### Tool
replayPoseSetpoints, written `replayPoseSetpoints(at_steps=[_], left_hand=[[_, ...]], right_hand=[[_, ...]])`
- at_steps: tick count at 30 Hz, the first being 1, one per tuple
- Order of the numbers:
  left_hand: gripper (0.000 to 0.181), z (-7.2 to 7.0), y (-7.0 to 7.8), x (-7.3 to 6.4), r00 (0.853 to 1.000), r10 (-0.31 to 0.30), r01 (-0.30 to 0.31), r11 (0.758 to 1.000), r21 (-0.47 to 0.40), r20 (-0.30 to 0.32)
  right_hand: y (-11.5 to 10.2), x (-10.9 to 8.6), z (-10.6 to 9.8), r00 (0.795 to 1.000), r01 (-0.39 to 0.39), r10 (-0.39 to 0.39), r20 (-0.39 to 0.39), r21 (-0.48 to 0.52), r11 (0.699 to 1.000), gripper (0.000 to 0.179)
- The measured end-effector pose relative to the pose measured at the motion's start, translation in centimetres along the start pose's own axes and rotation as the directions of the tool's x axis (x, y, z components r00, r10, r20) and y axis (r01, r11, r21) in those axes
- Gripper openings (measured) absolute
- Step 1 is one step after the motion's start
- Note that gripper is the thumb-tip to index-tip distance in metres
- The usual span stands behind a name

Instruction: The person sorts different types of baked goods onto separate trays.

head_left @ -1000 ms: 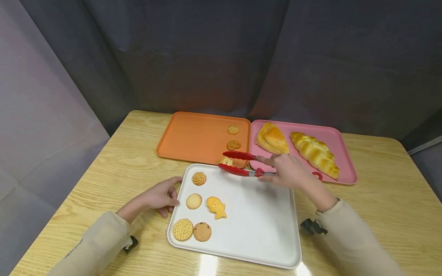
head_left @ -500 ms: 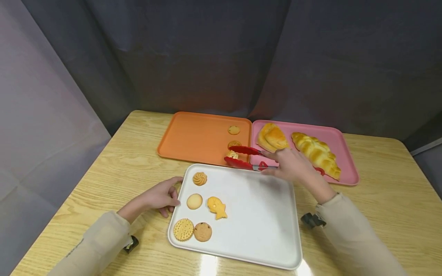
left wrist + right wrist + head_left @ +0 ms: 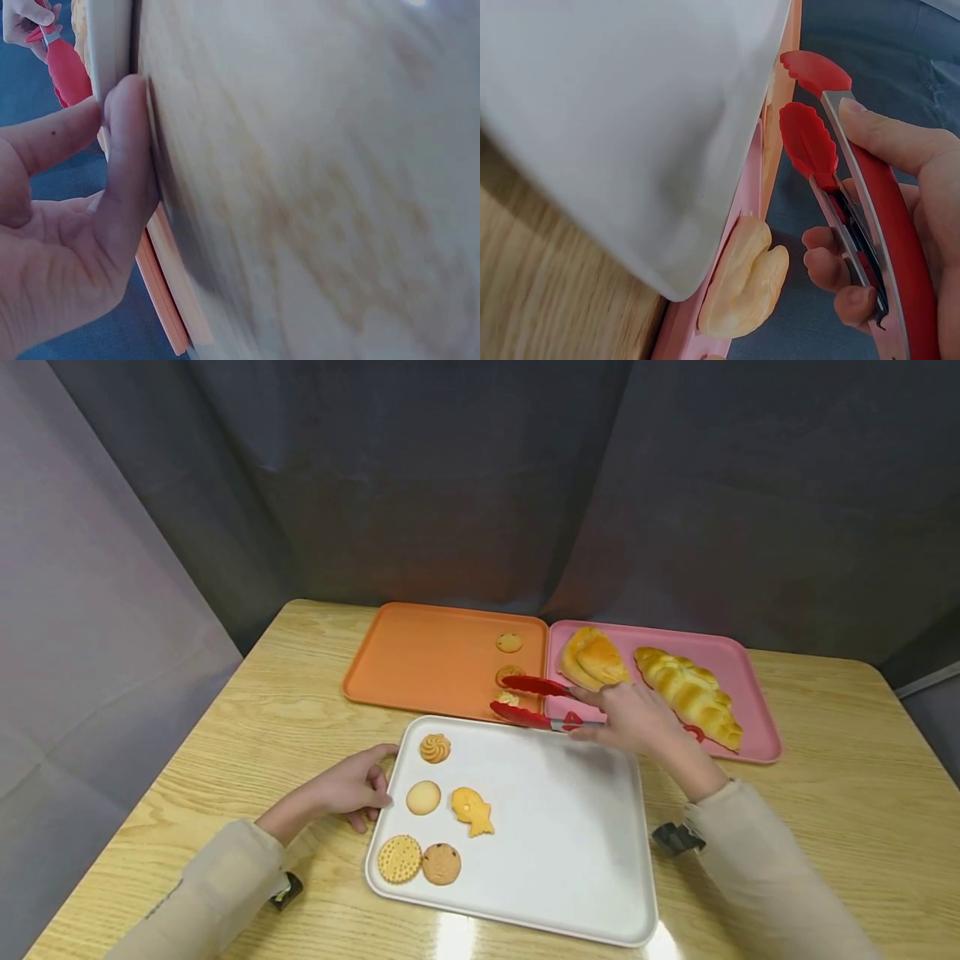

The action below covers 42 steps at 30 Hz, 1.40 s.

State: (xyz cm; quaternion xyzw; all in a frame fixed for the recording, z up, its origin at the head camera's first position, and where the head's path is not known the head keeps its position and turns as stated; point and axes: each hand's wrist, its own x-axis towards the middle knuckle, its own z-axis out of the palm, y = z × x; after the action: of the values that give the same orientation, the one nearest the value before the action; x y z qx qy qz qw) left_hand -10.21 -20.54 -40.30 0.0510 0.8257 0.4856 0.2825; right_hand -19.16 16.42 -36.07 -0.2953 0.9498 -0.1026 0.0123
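Observation:
My right hand (image 3: 637, 718) holds red-and-silver tongs (image 3: 521, 715) over the near right corner of the orange tray (image 3: 427, 656). Between the tongs' parted red tips shows a small pale cookie (image 3: 507, 698); beyond it are a pretzel-shaped cookie (image 3: 507, 674), partly covered by the upper tip, and a round cookie (image 3: 509, 643). In the right wrist view the tongs (image 3: 810, 142) have a gap between their tips. My left hand (image 3: 348, 785) grips the left rim of the white tray (image 3: 555, 835), thumb and finger at its edge in the left wrist view.
Along its left side the white tray bears several cookies, including a swirl cookie (image 3: 435, 748) and a fish-shaped one (image 3: 472, 812). A pink tray (image 3: 720, 652) adjoins the orange one, carrying a folded pastry (image 3: 595, 657) and a braided loaf (image 3: 690, 697). A dark curtain (image 3: 450, 485) hangs behind the table.
The tongs, with the pale cookie between their tips, have moved away from me and slightly right, from over the trays' shared edge further onto the orange tray. My left hand stays put.

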Motion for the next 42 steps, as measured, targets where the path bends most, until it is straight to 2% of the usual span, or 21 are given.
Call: replayPoseSetpoints(at_steps=[11, 21, 29, 35, 42], left_hand=[[0.069, 0.0, -0.1, 0.0, 1.0, 0.002, -0.002, 1.0, 0.0, 0.0], [0.069, 0.0, -0.3, 0.1, 1.0, 0.009, -0.009, 1.0, 0.001, 0.003], [0.07, -0.1, -0.3, 0.1, 1.0, 0.01, -0.01, 1.0, 0.001, 0.004], [0.07, -0.1, -0.4, 0.1, 1.0, 0.012, -0.012, 1.0, 0.002, 0.006], [0.07, -0.1, -0.4, 0.1, 1.0, 0.012, -0.012, 1.0, 0.0, 0.006]], right_hand=[[-0.4, -1.7, 0.0, 1.0, 0.021, -0.02, -0.019, 0.043, 0.999, 0.063], [-1.5, -3.7, -0.3, 0.997, 0.067, -0.067, -0.044, -0.005, 0.998, 0.062], [-2.4, -4.9, -0.7, 0.996, 0.079, -0.079, -0.041, 0.008, 0.997, 0.062], [-2.9, -5.7, -0.6, 0.989, 0.134, -0.133, -0.058, 0.015, 0.991, 0.061], [-3.4, -6.6, -0.5, 0.978, 0.192, -0.194, -0.073, -0.022, 0.981, 0.06]])
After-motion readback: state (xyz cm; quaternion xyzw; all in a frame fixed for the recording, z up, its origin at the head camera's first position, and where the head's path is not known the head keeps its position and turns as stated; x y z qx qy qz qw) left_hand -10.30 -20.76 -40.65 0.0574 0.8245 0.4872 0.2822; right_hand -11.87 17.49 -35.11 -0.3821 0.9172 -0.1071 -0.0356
